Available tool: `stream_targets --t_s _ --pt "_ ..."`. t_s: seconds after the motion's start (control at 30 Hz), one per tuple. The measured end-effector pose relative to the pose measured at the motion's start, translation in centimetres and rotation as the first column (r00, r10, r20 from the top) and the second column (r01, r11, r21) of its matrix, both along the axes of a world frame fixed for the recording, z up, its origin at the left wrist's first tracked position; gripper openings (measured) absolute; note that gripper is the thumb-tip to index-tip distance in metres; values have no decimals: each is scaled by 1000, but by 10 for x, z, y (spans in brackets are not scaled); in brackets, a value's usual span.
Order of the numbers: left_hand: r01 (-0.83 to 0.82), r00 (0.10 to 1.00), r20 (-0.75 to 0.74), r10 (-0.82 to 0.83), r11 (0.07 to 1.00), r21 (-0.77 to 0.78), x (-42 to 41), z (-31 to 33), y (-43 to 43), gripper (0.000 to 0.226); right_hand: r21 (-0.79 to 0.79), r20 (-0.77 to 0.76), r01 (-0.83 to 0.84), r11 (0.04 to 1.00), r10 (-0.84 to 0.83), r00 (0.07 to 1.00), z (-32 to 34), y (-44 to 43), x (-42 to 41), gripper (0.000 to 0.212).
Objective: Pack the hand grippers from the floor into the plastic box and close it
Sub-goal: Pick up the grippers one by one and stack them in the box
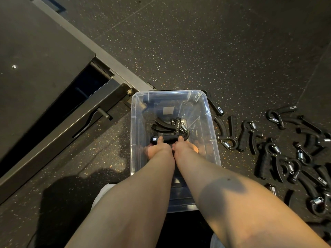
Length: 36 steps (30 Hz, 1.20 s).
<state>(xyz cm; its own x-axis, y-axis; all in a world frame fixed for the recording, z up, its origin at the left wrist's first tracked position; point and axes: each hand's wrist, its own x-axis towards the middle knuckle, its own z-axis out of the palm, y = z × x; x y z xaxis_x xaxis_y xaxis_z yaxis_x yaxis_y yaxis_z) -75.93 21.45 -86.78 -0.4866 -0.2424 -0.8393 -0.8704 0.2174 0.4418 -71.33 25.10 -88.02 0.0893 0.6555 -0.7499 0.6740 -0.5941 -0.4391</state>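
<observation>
Both hands were down inside the plastic box, the left hand and right hand side by side, their fingers pinching the lower handle of one hand gripper, held low in the box. Just beyond, stacked curved handles and springs lay against it; the hooked parts could snag there and leave it propped up. With many loose grippers on the floor to the right, careless piling might top the rim and stop the box closing
</observation>
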Motion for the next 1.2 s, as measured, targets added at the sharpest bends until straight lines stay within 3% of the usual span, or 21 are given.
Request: stream_targets --t_s 0.03,0.1,0.17,0.23,0.27,0.3,0.33,0.4,0.53,0.63,0.83,0.93,1.03,1.2 --pt "3 1000 -19 -3 1000 21 -1 0 -1 53 43 70 -201 979 198 978 4 -2 0 70" --pt "9 999 -34 -8 1000 13 0 2 -3 53 32 153 -311 950 303 941 6 -5 2 67" --pt "17 999 -40 -17 1000 13 2 1 -4 51 27 164 -305 952 296 941 4 -1 1 59" --pt "33 998 -52 -33 999 -1 2 3 -4 50 29 97 -263 964 259 961 -12 -3 3 73" --pt "46 997 -59 -47 999 -13 2 4 -5 50 10 1 -124 992 124 992 -19 1 2 79" --pt "68 995 -65 -69 998 -15 3 4 -6 51 -119 -94 100 988 -111 989 -13 3 -2 74" --pt "84 995 -58 -84 996 -6 5 7 -8 53 -257 -199 290 922 -344 918 -10 5 -7 62" --pt "128 990 -48 -129 991 -28 7 11 -12 55 -290 -292 320 902 -401 868 10 -4 -4 51" --pt "205 975 -82 -206 979 -22 8 37 -17 43 -262 -281 345 901 -414 866 45 -7 1 36" --pt "201 971 -149 -186 975 95 11 60 -20 34 -235 -314 321 918 -384 868 79 -10 4 23" --pt "382 899 -310 -309 899 214 24 124 -27 25 -132 -428 190 973 -228 874 154 -5 28 21" --pt "446 877 -345 -335 834 325 42 153 -24 36 -46 -468 123 991 -130 874 193 2 59 23" --pt "601 776 -434 -457 743 293 69 137 -5 39 24 -466 57 998 -39 884 220 10 100 21" --pt "775 613 -496 -614 590 227 136 178 7 29 129 -324 -16 992 57 944 228 34 184 19"
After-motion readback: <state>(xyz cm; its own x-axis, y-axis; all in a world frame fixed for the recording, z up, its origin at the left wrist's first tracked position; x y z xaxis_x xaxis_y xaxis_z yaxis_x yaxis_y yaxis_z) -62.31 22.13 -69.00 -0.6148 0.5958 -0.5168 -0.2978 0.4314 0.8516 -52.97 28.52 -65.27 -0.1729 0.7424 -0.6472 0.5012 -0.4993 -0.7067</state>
